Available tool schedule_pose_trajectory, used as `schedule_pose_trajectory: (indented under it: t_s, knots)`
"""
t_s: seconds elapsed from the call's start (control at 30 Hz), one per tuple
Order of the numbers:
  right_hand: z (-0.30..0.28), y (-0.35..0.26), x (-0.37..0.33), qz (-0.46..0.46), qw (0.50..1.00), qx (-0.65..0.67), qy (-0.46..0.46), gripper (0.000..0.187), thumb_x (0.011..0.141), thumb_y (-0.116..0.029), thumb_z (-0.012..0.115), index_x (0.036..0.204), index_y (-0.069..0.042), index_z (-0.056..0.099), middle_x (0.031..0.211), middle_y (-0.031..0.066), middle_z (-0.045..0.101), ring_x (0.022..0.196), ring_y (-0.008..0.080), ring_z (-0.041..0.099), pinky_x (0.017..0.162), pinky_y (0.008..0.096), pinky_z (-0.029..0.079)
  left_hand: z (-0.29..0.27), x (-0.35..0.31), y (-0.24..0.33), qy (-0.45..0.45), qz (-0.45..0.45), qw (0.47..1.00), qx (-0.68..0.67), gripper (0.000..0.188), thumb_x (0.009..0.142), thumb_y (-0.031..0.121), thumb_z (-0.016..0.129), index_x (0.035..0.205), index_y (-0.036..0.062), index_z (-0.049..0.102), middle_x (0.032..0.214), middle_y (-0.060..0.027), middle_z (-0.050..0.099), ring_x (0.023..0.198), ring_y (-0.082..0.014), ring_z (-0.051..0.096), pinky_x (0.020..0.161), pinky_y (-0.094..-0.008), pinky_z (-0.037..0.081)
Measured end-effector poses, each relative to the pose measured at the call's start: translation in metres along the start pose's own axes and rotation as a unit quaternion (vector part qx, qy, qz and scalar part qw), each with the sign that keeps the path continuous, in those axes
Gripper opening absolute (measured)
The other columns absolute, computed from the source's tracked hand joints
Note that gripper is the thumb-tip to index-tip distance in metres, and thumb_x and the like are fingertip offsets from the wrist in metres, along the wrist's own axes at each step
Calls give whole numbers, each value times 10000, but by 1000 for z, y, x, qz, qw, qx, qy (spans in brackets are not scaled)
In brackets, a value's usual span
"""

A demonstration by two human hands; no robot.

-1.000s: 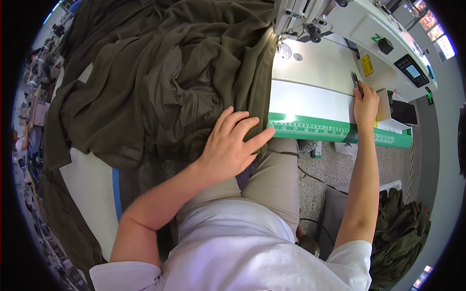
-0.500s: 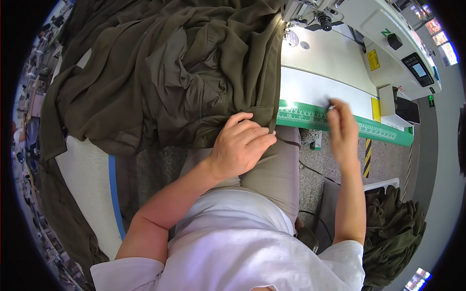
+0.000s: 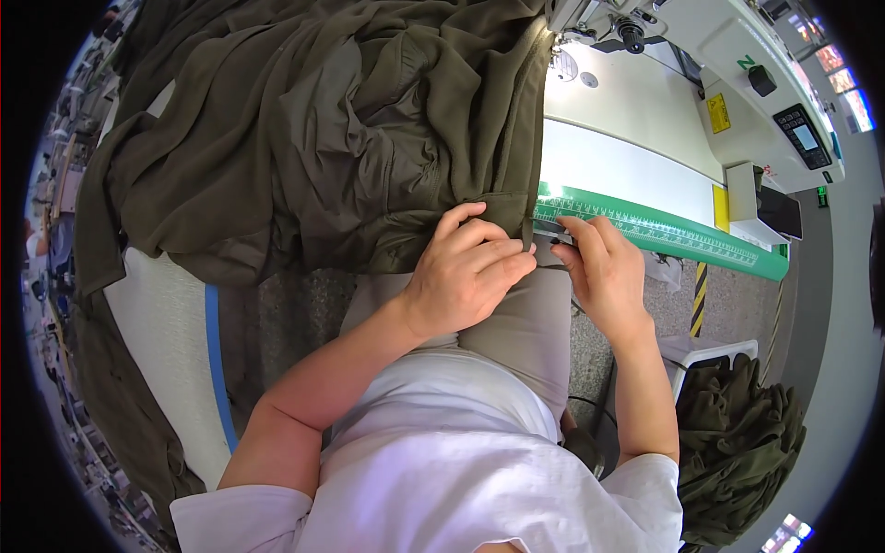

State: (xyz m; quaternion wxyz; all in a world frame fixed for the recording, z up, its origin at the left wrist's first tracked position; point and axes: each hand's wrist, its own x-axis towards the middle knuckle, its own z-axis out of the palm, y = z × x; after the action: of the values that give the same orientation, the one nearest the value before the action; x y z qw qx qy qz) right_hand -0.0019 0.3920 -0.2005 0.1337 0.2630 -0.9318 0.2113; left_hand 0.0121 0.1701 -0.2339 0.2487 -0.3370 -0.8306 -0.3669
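A dark olive garment is draped in folds over the sewing table's front edge. My left hand is closed on its lower right corner, thumb and fingers pinching the hemmed edge. A narrow strip of the same cloth sticks out to the right of the fingertips. Close beside it, my right hand is closed on small metal thread snips, mostly hidden by the fingers. Their tip points left, at the garment's edge. Whether the blades touch the cloth, I cannot tell.
A white sewing machine stands at the far right, the garment's edge running toward its needle area. A green ruler strip lines the table's front. Below right, a bin holds more olive cloth. A white blue-edged surface lies left.
My right hand has come left and slightly down with the snips, from over the ruler strip to the garment's corner. My left hand keeps its hold on the cloth.
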Motion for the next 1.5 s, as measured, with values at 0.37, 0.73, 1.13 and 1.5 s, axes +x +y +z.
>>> schedule_pose_trajectory:
  t_s: [0.37,0.73,1.13,1.5]
  knots:
    - [14,-4,6,-4,1000,-10,22,264,892,-192,757,1105,-70,664,842,75,589,650,271,626,554,394,487,4,-3,4,1,1,1000,4,134,827,100,758,958,125,749,939,38,683,925,-159,634,1066,-532,428]
    - [5,45,-1,57,992,40,101,195,1036,-152,613,1147,3,650,923,153,657,767,308,633,691,378,503,7,-24,15,-17,23,1000,-2,199,788,118,789,975,163,741,968,25,703,997,-171,650,1135,-585,365]
    - [3,17,74,-88,995,41,-28,782,899,-488,725,1508,-57,488,1544,214,469,1470,433,364,1230,548,236,-221,-55,-35,372,-240,877,188,686,939,163,676,1512,-5,338,1520,-178,367,1389,-286,411,1198,-416,311]
    - [89,-93,176,-216,968,55,-116,981,827,-628,725,1561,-64,401,1560,263,427,1467,469,342,1230,553,235,-362,-10,-160,473,-463,631,-405,291,930,151,641,1161,-24,629,1147,-171,689,1057,-310,691,972,-459,567]
